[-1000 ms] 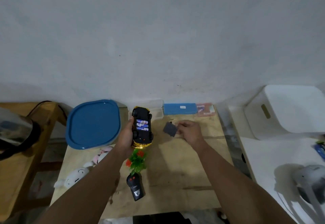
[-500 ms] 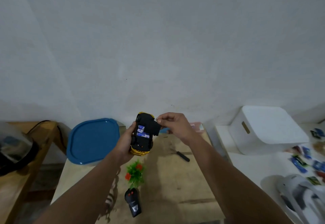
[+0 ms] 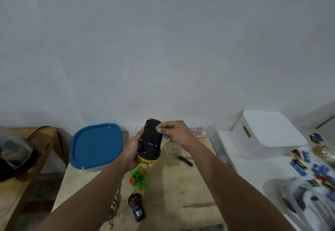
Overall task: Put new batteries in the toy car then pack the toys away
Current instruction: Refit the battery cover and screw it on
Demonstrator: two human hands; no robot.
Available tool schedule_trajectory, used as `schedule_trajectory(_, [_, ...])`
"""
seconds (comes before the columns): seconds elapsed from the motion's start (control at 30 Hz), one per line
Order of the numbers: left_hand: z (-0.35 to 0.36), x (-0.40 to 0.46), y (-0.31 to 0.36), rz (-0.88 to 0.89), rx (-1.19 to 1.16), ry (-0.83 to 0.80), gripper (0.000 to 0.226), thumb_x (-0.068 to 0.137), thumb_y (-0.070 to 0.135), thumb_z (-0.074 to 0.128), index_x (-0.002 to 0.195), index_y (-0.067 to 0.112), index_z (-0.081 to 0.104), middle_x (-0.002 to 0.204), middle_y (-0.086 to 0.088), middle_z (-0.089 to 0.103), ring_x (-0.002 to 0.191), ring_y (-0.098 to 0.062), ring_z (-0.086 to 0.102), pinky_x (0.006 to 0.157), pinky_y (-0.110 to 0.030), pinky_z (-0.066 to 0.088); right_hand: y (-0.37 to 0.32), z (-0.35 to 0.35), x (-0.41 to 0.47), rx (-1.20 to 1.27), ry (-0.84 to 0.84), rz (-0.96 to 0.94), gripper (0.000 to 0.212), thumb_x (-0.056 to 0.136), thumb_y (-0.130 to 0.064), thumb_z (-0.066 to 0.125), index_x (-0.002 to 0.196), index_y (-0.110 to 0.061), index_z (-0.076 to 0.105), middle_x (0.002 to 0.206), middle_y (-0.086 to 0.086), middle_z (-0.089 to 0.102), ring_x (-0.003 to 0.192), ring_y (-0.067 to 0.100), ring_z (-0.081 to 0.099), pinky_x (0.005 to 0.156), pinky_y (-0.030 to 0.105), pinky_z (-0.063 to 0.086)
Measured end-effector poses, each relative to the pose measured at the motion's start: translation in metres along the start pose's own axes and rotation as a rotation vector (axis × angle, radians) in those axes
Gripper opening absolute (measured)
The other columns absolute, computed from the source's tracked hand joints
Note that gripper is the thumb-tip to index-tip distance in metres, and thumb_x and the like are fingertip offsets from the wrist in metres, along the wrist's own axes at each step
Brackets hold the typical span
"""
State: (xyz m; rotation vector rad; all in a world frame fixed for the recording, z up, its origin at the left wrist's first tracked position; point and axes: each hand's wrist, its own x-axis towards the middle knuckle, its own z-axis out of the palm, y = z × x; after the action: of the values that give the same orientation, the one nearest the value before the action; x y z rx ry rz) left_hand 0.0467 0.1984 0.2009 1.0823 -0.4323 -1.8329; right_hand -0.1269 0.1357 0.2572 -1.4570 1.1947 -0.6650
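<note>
The toy car (image 3: pixel 149 143) is held belly-up above the wooden table (image 3: pixel 184 191), its black underside facing the camera (gold body showing at the near end). The left hand (image 3: pixel 130 149) wraps around its left side. The right hand (image 3: pixel 175 131) pinches thumb and forefinger at the car's far edge. Below lie a plastic plant (image 3: pixel 138 176) and a black remote (image 3: pixel 136 209); a blue-lidded container (image 3: pixel 95 144) sits left.

I see the yellow toy car (image 3: pixel 149 143) held upside down above the wooden table, black underside facing up. The black remote (image 3: pixel 136 206) lies flat on the table nearer me.
</note>
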Motion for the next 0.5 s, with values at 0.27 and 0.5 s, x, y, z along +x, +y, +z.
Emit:
schedule_trajectory(0.27, [0.0032,-0.0014,0.0017,0.003,-0.027,0.001,0.059,0.102,0.057,0.050,0.127,0.009,0.071,0.110,-0.021,0.074,0.087,-0.035,0.071,0.088,-0.046,0.056,-0.0034,-0.0018,-0.0015,0.073,0.006,0.036,0.008,0.088,-0.013,0.076,0.094,-0.012,0.080,0.077,0.007,0.065,0.062,0.013,0.050,0.053,0.024,0.037])
schedule_trajectory(0.5, [0.0031,-0.0001,0.0039,0.019,-0.036,-0.023,0.057,0.102,0.057,0.049,0.129,0.011,0.070,0.112,-0.021,0.073,0.087,-0.034,0.071,0.083,-0.044,0.058,-0.0090,-0.0014,-0.0021,-0.032,0.038,-0.058,0.012,0.089,-0.009,0.075,0.099,-0.004,0.079,0.074,0.000,0.069,0.060,0.008,0.053,0.055,0.014,0.044])
